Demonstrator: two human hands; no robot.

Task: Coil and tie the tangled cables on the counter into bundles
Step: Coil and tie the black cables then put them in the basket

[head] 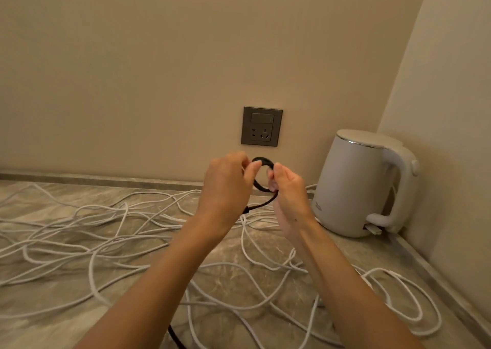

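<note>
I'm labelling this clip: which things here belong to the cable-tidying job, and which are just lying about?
Job: black cable, pinched by left hand and right hand; white cables on the counter.
Lying about: kettle, socket.

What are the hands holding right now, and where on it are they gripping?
A black cable, held up by both hands. The left hand pinches one side of its small loop; the right hand pinches the opposite side.

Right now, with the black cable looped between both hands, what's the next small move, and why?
Probably draw up the tail and lay another loop: the left hand and right hand pinch a small loop of black cable, and its tail hangs loose toward the counter.
</note>
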